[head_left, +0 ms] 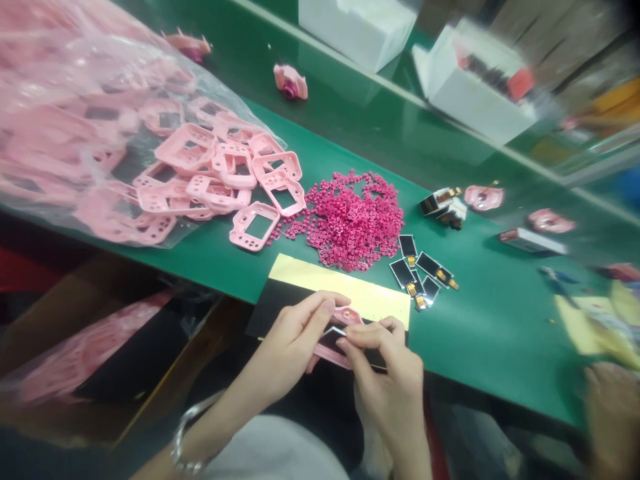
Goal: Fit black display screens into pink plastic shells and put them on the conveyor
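Note:
My left hand (300, 333) is closed around the edge of a pink plastic camera shell (334, 357), holding it over the near edge of the table. Between the pinched fingers of my right hand (385, 353) is a small display screen (334, 337), tilted within the shell's opening. Whether the screen is seated there I cannot tell. Under both hands lies a black and pale yellow sheet (340, 288). Beyond it a heap of small magenta plastic parts (350, 220) covers the green table (480, 313). Several loose screens (401, 273) with orange flex tails lie right of the heap.
Pink shells (255, 227) spill from a big clear bag (65, 133) on the left. White boxes (475, 87) stand on the raised shelf behind. A stack of screens (444, 205) sits at centre right. Another person's hand (613, 413) is blurred at the right edge.

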### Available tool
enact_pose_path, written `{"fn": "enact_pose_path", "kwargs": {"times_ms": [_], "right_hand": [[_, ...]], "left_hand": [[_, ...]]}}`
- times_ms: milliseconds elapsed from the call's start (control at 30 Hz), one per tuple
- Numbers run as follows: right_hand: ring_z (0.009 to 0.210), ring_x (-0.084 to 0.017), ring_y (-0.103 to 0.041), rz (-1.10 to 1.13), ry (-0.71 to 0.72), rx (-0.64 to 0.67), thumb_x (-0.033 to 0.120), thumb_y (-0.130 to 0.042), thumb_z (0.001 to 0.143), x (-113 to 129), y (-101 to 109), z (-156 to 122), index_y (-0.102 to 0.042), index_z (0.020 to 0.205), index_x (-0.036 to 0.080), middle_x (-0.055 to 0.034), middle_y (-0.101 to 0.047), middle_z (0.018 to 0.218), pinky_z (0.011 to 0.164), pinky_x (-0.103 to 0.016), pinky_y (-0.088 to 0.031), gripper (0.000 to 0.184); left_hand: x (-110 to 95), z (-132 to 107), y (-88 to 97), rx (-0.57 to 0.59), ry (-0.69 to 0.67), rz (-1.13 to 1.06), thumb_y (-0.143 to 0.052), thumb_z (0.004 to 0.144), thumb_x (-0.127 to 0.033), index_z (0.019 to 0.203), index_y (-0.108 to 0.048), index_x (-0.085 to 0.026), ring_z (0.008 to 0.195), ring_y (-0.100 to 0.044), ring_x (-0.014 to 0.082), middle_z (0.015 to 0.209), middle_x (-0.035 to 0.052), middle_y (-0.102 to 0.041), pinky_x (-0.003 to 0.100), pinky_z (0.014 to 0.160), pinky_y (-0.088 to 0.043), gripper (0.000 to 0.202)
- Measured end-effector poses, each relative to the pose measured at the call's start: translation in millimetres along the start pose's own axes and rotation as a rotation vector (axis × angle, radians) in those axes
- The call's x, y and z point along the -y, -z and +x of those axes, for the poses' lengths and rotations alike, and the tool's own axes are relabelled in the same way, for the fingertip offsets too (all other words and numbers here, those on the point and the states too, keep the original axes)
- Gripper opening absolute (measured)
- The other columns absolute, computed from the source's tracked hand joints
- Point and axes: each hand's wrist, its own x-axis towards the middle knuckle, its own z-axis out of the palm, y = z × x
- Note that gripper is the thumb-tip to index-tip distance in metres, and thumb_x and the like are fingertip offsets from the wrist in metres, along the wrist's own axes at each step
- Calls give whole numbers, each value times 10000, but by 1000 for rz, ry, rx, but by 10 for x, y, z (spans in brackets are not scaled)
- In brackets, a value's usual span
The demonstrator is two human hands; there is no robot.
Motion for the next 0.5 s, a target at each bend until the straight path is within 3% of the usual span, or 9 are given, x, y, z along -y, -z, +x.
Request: {"fn": "enact_pose_path", "kwargs": {"times_ms": [167,367,500], "right_hand": [[800,-156,-643,-111,41,-47,105,-737,888,-9,9,61,-630,885,223,23,-755,893,818,-365,-370,160],[786,-136,-654,42,-11,65,123,-717,912,-85,73,85,-615,846,225,53,-738,850,836,-360,-374,158],[811,-135,-670,63,-43,129,113,-697,924,-71,130,112,-611,856,223,53,-727,841,820,-351,-375,155]], "left_hand": [[-22,9,-24,14,33,-33,-621,926,-534,1115,-667,-198,405,-395,43,703,-30,-621,144,363,-323,388],[-17,59,-6,57,9,-79,-468,999,-521,1126,-653,-174,382,-437,29,890,32,-700,148,347,-324,413],[-50,54,2,68,8,-57,-459,999,-527,1122,-658,-158,374,-422,27,819,25,-686,146,366,-342,437]]}}
